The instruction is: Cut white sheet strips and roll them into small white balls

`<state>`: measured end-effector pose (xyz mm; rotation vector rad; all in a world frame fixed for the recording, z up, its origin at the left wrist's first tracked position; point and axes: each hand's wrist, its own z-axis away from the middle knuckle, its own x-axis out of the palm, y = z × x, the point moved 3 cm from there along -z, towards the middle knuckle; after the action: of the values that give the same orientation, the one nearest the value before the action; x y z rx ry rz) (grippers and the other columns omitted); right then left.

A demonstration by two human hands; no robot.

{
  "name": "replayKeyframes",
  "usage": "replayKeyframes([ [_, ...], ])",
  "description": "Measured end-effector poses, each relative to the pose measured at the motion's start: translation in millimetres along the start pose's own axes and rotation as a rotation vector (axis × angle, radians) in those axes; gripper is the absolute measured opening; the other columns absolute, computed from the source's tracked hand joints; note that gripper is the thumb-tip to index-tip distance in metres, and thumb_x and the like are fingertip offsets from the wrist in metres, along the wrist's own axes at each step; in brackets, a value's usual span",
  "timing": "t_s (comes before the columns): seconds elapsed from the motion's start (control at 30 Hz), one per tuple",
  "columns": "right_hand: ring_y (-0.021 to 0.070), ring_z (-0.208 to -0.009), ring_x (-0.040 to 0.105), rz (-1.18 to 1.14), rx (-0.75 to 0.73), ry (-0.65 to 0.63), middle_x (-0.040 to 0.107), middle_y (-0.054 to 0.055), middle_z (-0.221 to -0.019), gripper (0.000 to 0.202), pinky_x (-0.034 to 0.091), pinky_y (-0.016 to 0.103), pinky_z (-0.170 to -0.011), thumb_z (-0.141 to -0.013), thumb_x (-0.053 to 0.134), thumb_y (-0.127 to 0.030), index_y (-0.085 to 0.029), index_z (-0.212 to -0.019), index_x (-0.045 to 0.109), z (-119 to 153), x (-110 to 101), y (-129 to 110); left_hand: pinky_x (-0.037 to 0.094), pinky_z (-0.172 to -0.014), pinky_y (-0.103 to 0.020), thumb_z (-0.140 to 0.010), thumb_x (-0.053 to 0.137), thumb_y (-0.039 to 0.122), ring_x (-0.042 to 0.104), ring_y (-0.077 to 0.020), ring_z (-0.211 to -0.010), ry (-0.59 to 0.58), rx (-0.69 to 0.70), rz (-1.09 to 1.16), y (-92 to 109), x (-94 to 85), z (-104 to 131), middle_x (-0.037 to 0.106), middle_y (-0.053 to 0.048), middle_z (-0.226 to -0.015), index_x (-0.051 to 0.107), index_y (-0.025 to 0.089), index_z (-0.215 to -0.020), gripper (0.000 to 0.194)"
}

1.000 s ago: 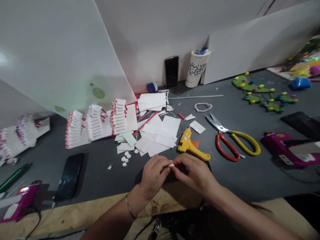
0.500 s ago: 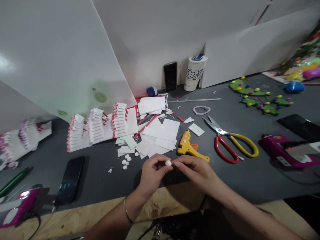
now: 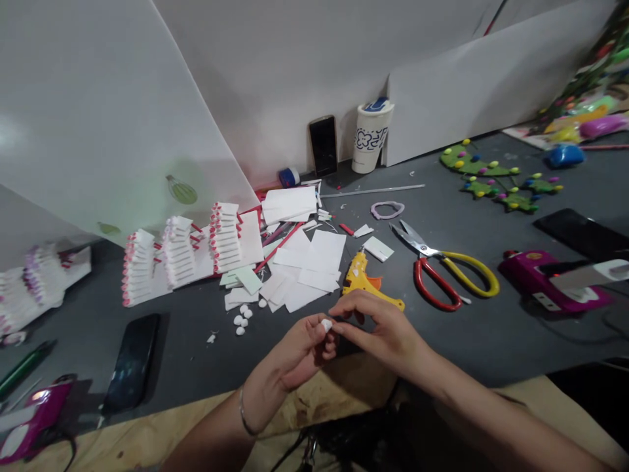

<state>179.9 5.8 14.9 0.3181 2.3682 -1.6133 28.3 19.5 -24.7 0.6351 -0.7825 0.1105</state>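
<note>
A small white ball, which looks like soft clay or foam, is pinched between the thumb and fingers of my left hand, over the table's front edge. My right hand meets it from the right, its thumb and fingertips closed at the ball's edge. Several similar white balls lie on the dark table to the left. Just behind my right hand is a yellow glue gun, and beyond both hands are loose white paper pieces.
Large scissors lie open at right, near a purple power strip. Bundled cotton swabs with coloured tips stand in rows at left. A phone lies nearby. A cup and another phone stand against the white panel.
My left hand has rolled so its curled fingers show below the ball. My right index finger has lifted and arched over it. The whole view has shifted slightly.
</note>
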Motion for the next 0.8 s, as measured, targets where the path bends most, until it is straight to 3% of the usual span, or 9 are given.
replayKeyframes([
  [0.3, 0.0158, -0.076, 0.065, 0.083, -0.079, -0.127, 0.069, 0.003, -0.08, 0.01, 0.054, 0.027, -0.068, -0.089, 0.057, -0.018, -0.022, -0.084, 0.065, 3.1, -0.8, 2.6, 0.036, -0.053, -0.018, -0.051, 0.091, 0.037, 0.047, -0.0052, -0.052, 0.053, 0.02, -0.174, -2.2, -2.9, -2.0, 0.056, 0.003, -0.058, 0.062, 0.011, -0.071, 0.043],
  [0.43, 0.0177, -0.076, 0.065, 0.132, -0.046, -0.093, 0.069, 0.005, -0.086, 0.011, 0.054, 0.029, -0.065, -0.09, 0.058, -0.028, -0.023, -0.096, 0.065, 4.6, -4.1, 7.9, 0.041, -0.063, -0.021, -0.058, 0.086, 0.03, 0.053, -0.009, -0.064, 0.116, 0.261, -0.451, 21.4, 4.8, 8.4, 0.062, 0.0, -0.072, 0.067, 0.013, -0.078, 0.032],
  [0.57, 0.0164, -0.066, 0.064, 0.193, -0.028, -0.035, 0.068, 0.003, -0.078, 0.013, 0.051, 0.027, -0.057, -0.091, 0.055, -0.033, -0.023, -0.088, 0.062, 5.4, -9.3, 12.5, 0.044, -0.071, -0.024, -0.07, 0.074, 0.019, 0.056, -0.0125, -0.076, 0.296, 0.516, -0.883, 50.5, -5.0, 44.6, 0.063, -0.003, -0.089, 0.07, 0.016, -0.089, 0.019],
  [0.67, 0.015, -0.061, 0.062, 0.26, -0.062, -0.052, 0.066, 0.002, -0.072, 0.019, 0.048, 0.025, -0.055, -0.093, 0.052, -0.033, -0.023, -0.079, 0.059, 6.2, -6.3, 15.4, 0.045, -0.071, -0.024, -0.075, 0.065, 0.017, 0.056, -0.012, -0.072, 0.507, 0.647, -1.146, 61.8, -31.3, 75.5, 0.062, -0.002, -0.089, 0.069, 0.018, -0.09, 0.015],
  [0.8, 0.0151, -0.056, 0.057, 0.39, -0.101, -0.117, 0.058, 0.0, -0.063, 0.029, 0.044, 0.026, -0.053, -0.093, 0.049, -0.037, -0.023, -0.068, 0.05, 10.3, 5.6, 19.4, 0.045, -0.07, -0.026, -0.076, 0.06, 0.015, 0.055, -0.0133, -0.07, 0.86, 0.684, -1.367, 66.7, -73.0, 101.9, 0.061, 0.0, -0.081, 0.065, 0.019, -0.095, 0.02],
])
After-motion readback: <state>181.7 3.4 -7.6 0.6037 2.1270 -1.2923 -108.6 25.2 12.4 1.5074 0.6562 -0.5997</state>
